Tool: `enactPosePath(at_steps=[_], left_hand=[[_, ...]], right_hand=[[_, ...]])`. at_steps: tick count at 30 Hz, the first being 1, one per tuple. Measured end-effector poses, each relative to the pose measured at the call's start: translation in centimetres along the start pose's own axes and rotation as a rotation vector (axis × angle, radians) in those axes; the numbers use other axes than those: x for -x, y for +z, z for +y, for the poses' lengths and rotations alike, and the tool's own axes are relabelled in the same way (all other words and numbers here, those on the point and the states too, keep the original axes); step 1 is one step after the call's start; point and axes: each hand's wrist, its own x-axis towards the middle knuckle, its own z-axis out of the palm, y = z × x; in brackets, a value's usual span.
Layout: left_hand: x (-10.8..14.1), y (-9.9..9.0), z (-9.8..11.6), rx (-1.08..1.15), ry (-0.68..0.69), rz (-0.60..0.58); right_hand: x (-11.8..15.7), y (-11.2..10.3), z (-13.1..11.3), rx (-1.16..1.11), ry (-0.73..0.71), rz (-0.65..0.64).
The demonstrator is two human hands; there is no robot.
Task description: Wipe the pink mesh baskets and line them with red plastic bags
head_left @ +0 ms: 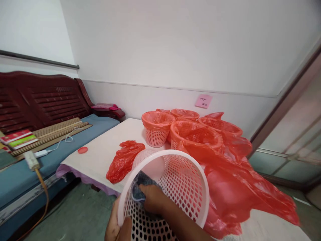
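Observation:
A white perforated plastic basket (205, 197) is tilted with its mouth toward me, over the front of the table. My left hand (117, 222) grips its rim at the lower left, thumb inside and fingers outside. Inside the basket, my right hand (152, 199) is closed on a dark blue-grey cloth (140, 187), which lies against the inner wall. The fingers' undersides are hidden. Just behind the basket, to the left, lies a crumpled red plastic bag (125, 160).
Several baskets lined with red bags (157, 129) stand at the back of the white-covered table (96, 150). Loose red plastic (233, 187) spreads to the right. A small red disc (82, 150) lies near the left edge. A wooden sofa (45, 97) is at left, with a power strip (31, 160).

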Motion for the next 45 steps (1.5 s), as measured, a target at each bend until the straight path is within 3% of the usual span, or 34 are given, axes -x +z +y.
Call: enactPosePath(at_steps=[5, 9, 12, 16, 18, 22, 26, 33, 37, 40, 45], left_hand=[[-1.1, -0.4, 0.0, -0.082, 0.198, -0.045], [-1.9, -0.4, 0.8, -0.1, 0.142, -0.093], [-2.1, 0.1, 2.3, -0.11, 0.117, -0.094], [-2.0, 1.1, 4.1, -0.087, 0.092, -0.114], [-2.1, 1.4, 4.6, -0.089, 0.104, -0.133], [-3.0, 1.7, 5.4, -0.106, 0.112, -0.168], [-4.0, 1.8, 5.6, -0.128, 0.124, -0.214], [-4.6, 1.3, 5.5, -0.155, 0.138, -0.196], [-4.9, 1.1, 6.4, -0.079, 0.083, -0.207], [-5.1, 1.4, 6.6, -0.106, 0.118, -0.221], [-4.4, 1.6, 5.8, -0.181, 0.186, -0.225]], right_hand=[[4.3, -1.1, -0.6, 0.047, -0.038, -0.039], [7.9, -0.6, -3.1, -0.087, -0.202, 0.018], [9.6, 0.5, -2.9, 0.168, -0.203, 0.042], [11.1, 1.5, 0.4, 0.562, -0.124, 0.329], [11.6, 2.2, 1.7, 0.62, -0.206, 0.46], [11.5, 4.8, 2.0, 0.631, -0.368, 0.691], [10.4, 6.8, 1.2, 0.653, -0.347, 0.851], [9.2, 6.8, 0.0, 0.58, -0.37, 0.802], [8.8, 7.6, 0.0, 0.542, -0.416, 0.804], [8.4, 7.8, 0.2, 0.575, -0.379, 0.801], [8.2, 6.4, -0.8, 0.6, -0.408, 0.858]])
